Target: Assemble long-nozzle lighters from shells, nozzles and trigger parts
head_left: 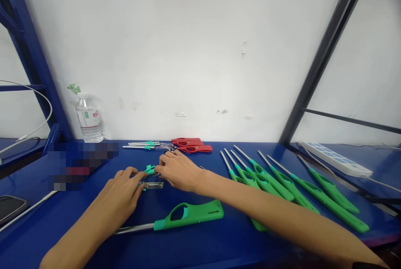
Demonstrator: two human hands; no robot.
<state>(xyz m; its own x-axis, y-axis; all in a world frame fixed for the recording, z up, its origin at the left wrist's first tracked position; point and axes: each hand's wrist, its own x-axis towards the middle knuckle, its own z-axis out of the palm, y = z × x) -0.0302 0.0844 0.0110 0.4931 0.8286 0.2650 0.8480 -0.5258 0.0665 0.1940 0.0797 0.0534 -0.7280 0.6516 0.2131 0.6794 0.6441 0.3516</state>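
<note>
My left hand (123, 187) rests on the blue table (219, 244), its fingertips pinched on a small clear plastic part (152, 185). My right hand (177, 171) reaches across from the right and pinches a small teal plastic piece (149, 169) just above that clear part. A green long-nosed lighter (184, 214) lies near me in front of both hands, its metal tube pointing left.
Several green lighters (291, 187) lie in a row at the right. Red lighter shells (189, 144) and metal tubes (144, 145) lie at the back. A water bottle (88, 118) stands at the back left, a phone (9, 207) at the left edge, a power strip (335, 159) far right.
</note>
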